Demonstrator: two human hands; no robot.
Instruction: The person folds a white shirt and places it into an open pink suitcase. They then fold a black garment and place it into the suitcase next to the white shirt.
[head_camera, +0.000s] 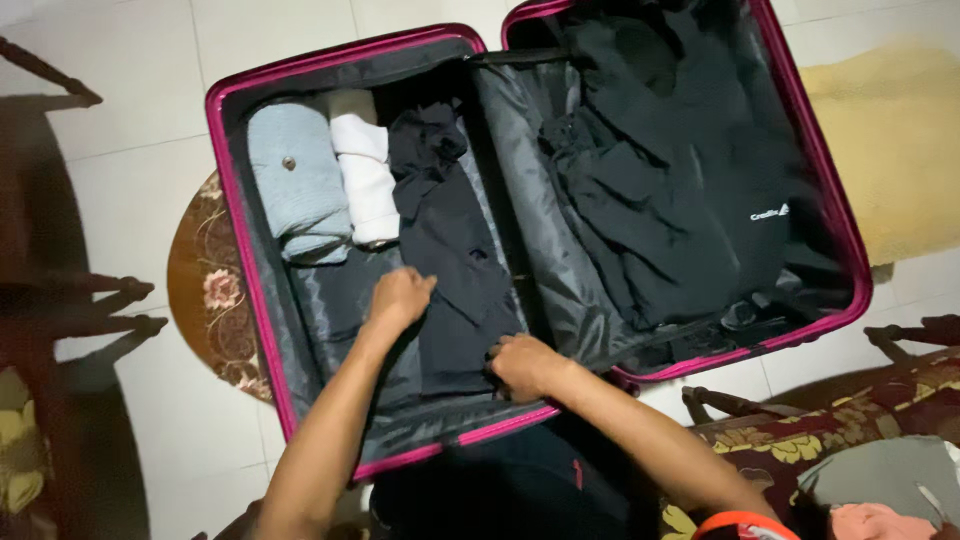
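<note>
Black garment (450, 250) lies in suitcase (230, 180), just right of white roll (366, 180). Soft, light, limp; best pinched at hem. Left hand (398, 298) presses flat; right hand (522, 366) grips its edge.

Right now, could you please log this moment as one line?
left hand: flat on black garment | right hand: gripping its lower edge | magenta suitcase: open

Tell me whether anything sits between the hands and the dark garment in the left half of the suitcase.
Nothing visible does. The left hand and the right hand both rest directly on the dark garment, which lies in the suitcase beside a white roll and a light blue roll, neither of them in the way.
</note>
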